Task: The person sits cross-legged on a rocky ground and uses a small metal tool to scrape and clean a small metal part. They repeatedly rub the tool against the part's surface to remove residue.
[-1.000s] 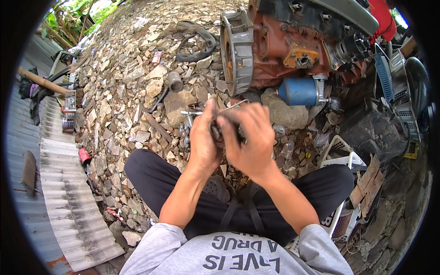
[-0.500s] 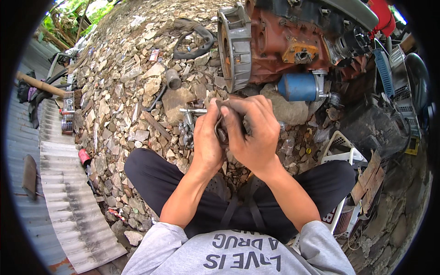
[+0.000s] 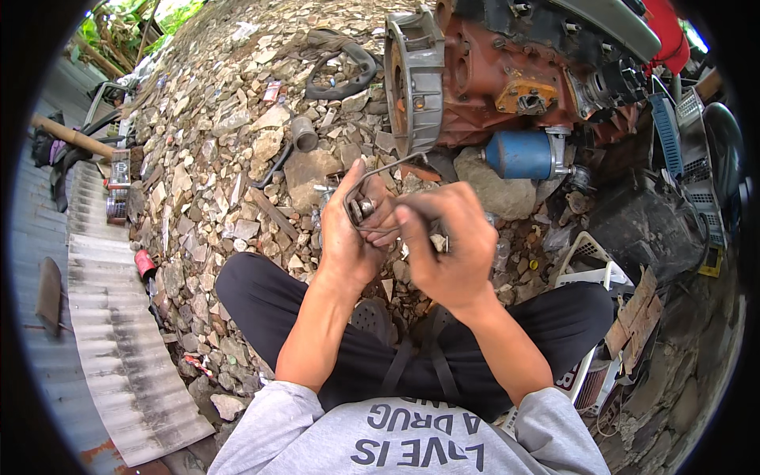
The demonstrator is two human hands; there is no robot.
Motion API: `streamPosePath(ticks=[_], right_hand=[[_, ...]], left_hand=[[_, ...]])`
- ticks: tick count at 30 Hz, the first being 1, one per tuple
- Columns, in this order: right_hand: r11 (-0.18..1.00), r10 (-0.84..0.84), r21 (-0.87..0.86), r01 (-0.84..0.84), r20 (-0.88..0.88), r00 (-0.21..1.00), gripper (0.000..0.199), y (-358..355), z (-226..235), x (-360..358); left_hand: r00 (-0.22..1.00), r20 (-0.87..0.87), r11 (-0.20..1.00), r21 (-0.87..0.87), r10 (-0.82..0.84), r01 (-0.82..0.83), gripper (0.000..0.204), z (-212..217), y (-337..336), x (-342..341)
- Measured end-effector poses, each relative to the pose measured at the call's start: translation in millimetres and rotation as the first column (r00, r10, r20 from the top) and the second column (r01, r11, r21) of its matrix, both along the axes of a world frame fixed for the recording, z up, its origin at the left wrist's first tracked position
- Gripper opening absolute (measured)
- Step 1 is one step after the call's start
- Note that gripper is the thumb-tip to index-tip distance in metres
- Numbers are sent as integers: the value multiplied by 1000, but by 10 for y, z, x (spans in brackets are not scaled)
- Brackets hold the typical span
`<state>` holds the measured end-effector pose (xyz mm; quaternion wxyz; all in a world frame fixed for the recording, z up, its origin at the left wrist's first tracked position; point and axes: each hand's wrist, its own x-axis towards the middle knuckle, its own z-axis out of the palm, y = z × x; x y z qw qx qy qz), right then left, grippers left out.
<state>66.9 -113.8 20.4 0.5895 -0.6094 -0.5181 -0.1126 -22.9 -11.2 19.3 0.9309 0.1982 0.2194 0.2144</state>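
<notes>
Corrugated sheet (image 3: 131,340): lying well left of the fingers, pale and ridged.
Metal cylinder (image 3: 304,134): set on the stones (image 3: 194,186), beyond the left fingers and slightly leftward.
Left hand (image 3: 344,237): raised above the ground, fingers curled around the bent part of the rod, cradling it against the palm; exact contact partly hidden.
Small metal piece (image 3: 363,208): sitting inside the bend, close against the left fingers; cannot tell whether joined to the rod or loose.
Bent metal rod (image 3: 387,168): held in the left fingers, long arm slanting away up and rightward past the right fingertips. Likely light, stiff and hard to break; perhaps slippery if oily. Best gripped at the bend, with the small piece trapped underneath; apt to swivel if pinched by the long arm alone.
Right hand (image 3: 455,241): thumb and fingers curved in toward the rod, blurred; cannot tell whether pinching anything.
Engine (image 3: 479,95): resting beyond the right fingers, rust-red with a grey ribbed housing.
Blue canister (image 3: 516,154): mounted low on the engine, beyond and right of the right fingers.
</notes>
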Motion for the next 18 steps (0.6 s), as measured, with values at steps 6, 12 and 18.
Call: streamPosePath(ticks=[6, 12, 18], right_hand=[[996, -87, -15, 87, 11, 996, 13, -77, 166, 79], [997, -50, -47, 54, 87, 995, 15, -38, 100, -66], [998, -60, -4, 60, 88, 994, 17, 17, 17, -101]], left_hand=[[987, 145, 997, 1, -71, 71, 50, 57, 2, -11], [1000, -10, 1000, -4, 12, -12, 38, 7, -49, -21], [993, -11, 985, 128, 117, -115, 34, -144, -105, -15]])
